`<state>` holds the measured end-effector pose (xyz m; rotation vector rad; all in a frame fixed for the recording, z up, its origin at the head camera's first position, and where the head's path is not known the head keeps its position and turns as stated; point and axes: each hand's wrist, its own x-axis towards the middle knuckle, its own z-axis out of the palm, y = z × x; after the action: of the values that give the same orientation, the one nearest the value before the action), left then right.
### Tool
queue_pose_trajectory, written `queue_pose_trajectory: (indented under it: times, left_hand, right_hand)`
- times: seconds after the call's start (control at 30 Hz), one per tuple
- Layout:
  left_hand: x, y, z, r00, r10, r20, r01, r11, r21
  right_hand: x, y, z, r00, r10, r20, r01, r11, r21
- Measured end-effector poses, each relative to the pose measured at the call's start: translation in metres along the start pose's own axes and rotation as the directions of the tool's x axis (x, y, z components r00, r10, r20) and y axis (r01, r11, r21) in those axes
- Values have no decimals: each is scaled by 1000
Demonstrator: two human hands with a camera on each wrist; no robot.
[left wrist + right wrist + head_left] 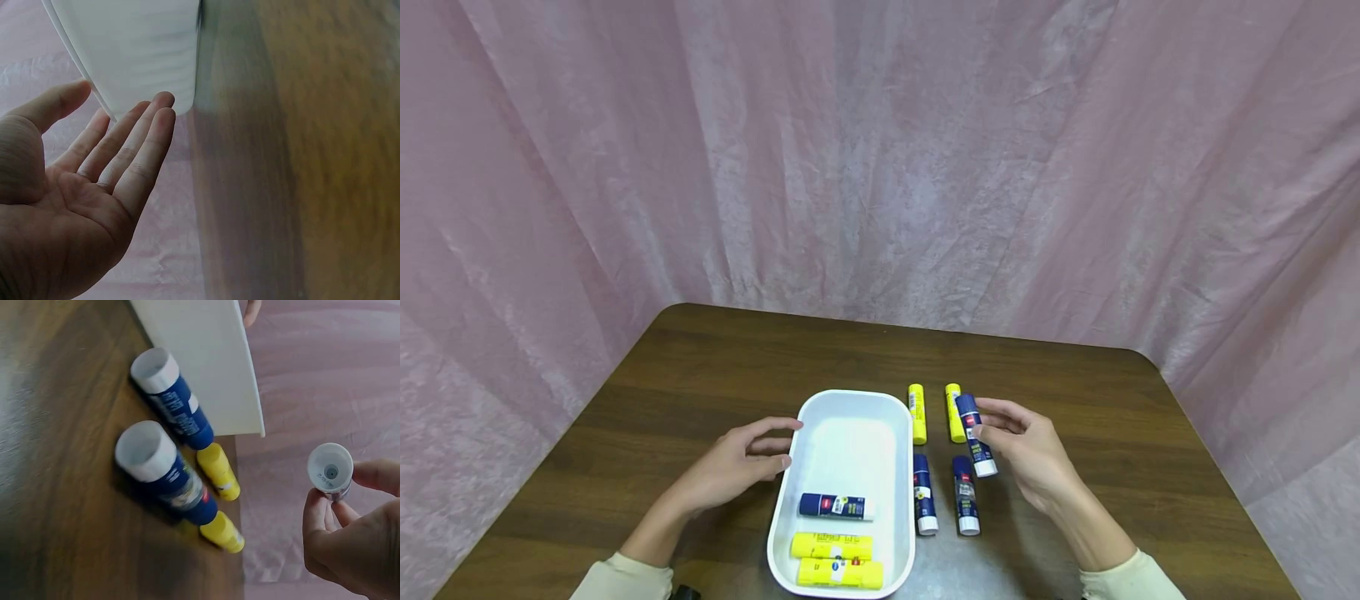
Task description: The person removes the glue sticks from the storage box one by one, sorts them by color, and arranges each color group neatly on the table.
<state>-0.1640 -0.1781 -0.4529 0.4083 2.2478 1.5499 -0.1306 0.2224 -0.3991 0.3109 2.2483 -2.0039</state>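
At the bottom centre of the head view, a white rounded plastic tray (850, 417) is lying on the dark brown wooden table (700, 367), and three glue sticks are already resting inside it: two yellow glue sticks (835, 560) nearest the lower edge and one dark blue glue stick with a white cap (835, 506) just above them. The left hand (737, 465) is touching the tray's left rim with straight, relaxed fingers (140, 147), holding nothing. To the right of the tray, the right hand (1030, 454) is pinching another blue glue stick (975, 433) between thumb and fingertips, lifted a little above the table and not yet over the tray. Between this hand and the tray, two blue sticks (943, 496) are lying side by side, and further up two yellow sticks (935, 412) are lying parallel. So I judge that three sticks are placed, one is in the hand, and four are waiting outside. A pink wrinkled cloth backdrop (880, 150) is filling the upper frame.
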Motion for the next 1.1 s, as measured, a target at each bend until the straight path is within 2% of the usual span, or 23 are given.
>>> queue_pose_trajectory:
  times: [0.5, 0.77, 1.1]
  left_hand:
    - [-2, 0, -1, 1000, -14, -4, 14, 1000, 13]
    - [-1, 0, -1, 1000, -5, 0, 5, 1000, 5]
    - [0, 1, 0, 1000, -2, -3, 2, 1000, 8]
  right_hand:
    - [-16, 41, -19, 986, 91, -137, -94, 995, -12]
    - [-19, 59, -26, 983, 106, -148, -116, 992, -56]
    - [-18, 74, -26, 977, 108, -182, -127, 987, -100]
